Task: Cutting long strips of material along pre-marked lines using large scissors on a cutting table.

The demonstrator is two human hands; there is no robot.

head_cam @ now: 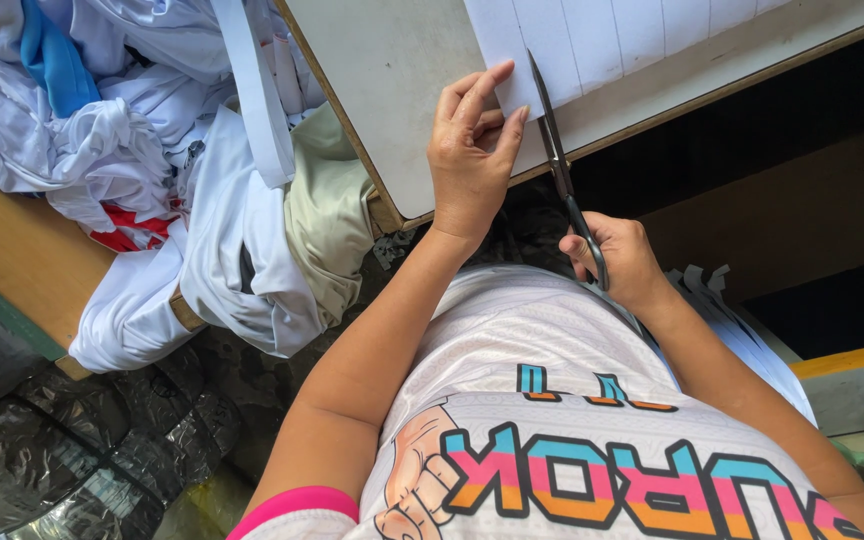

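Observation:
My left hand presses on the near corner of a white sheet marked with parallel lines, which lies on a pale table top. Fingers of that hand pinch the sheet's left edge. My right hand grips the dark handles of a pair of scissors. The blades point away from me and sit at the sheet's near edge, just right of my left fingers. Whether the blades are cutting into the sheet is hard to tell.
A heap of white garments with blue and red parts lies on a wooden bench to the left. Black plastic bags cover the floor at lower left. White cut strips hang beside my right arm.

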